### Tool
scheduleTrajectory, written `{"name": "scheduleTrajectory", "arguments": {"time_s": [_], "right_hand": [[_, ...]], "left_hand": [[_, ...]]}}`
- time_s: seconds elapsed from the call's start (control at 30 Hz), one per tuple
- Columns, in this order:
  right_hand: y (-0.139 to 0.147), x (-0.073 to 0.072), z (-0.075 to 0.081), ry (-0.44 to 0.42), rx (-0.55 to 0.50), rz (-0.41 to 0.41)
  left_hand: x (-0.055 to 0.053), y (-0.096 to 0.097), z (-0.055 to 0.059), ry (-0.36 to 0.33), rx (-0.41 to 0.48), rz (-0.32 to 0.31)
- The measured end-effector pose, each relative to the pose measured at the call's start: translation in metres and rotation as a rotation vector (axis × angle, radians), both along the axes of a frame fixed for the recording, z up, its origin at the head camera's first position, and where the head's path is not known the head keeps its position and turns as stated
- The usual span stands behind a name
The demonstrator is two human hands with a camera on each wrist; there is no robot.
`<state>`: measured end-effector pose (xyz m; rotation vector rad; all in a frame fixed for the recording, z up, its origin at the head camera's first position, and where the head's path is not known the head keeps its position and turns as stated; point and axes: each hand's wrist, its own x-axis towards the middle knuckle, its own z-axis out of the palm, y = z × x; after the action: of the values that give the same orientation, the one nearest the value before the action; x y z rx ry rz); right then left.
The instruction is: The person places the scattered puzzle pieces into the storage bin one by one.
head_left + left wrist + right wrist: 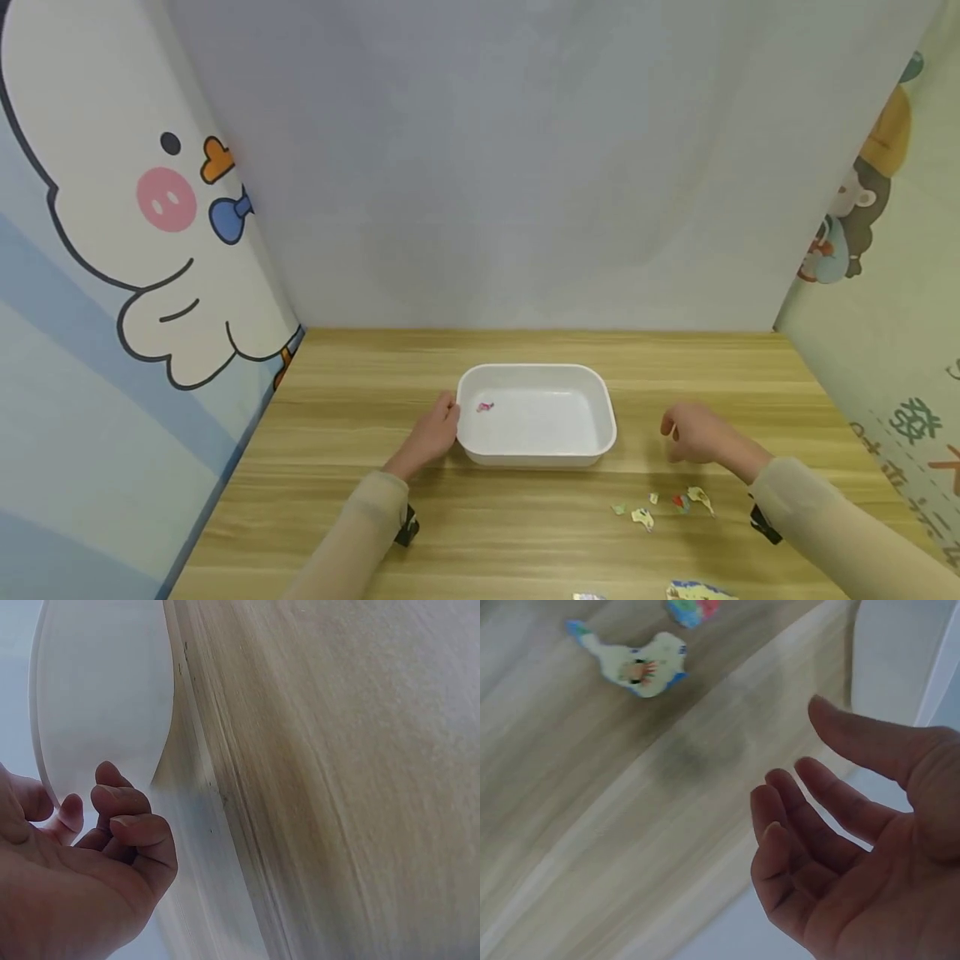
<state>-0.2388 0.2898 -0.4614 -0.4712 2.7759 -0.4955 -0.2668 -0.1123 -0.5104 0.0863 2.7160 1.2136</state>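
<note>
A white rectangular plastic basin [536,457] stands on the wooden table, with a small pink scrap [485,407] lying inside near its left end. My left hand [433,429] pinches the basin's left rim; the left wrist view shows thumb and forefinger at the edge [43,761] and the other fingers loosely bent. To the right of the basin, my right hand [693,433] hovers over the table with relaxed fingers and holds nothing. Just below it lie several small paper-like scraps, among them a curved yellowish one [701,500] and a red and blue-green one [682,503].
Nearer the front edge of the view lie a larger yellow and blue scrap [697,592] and a pale one [588,597]. A plain grey-white backdrop [525,183] rises behind the table [337,483]. Cartoon-printed panels flank it on the left [90,400] and right [885,350].
</note>
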Motion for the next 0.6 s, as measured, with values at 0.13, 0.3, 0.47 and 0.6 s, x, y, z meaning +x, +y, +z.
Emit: {"name": "scheduleTrajectory", "arguments": {"time_s": [0.13, 0.3, 0.47, 0.6], "right_hand": [[0.010, 0.011, -0.005, -0.029, 0.012, 0.021], [0.021, 0.023, -0.010, -0.090, 0.028, 0.012], [0.025, 0.025, -0.016, -0.123, 0.006, 0.003], [0.024, 0.024, -0.021, -0.122, -0.012, -0.001]], "left_hand": [[-0.001, 0.002, 0.000, -0.003, 0.011, -0.004], [-0.002, 0.005, -0.005, -0.005, 0.002, -0.016], [-0.002, 0.004, -0.006, -0.006, 0.004, 0.001], [-0.001, 0.002, -0.004, -0.003, -0.004, 0.007]]}}
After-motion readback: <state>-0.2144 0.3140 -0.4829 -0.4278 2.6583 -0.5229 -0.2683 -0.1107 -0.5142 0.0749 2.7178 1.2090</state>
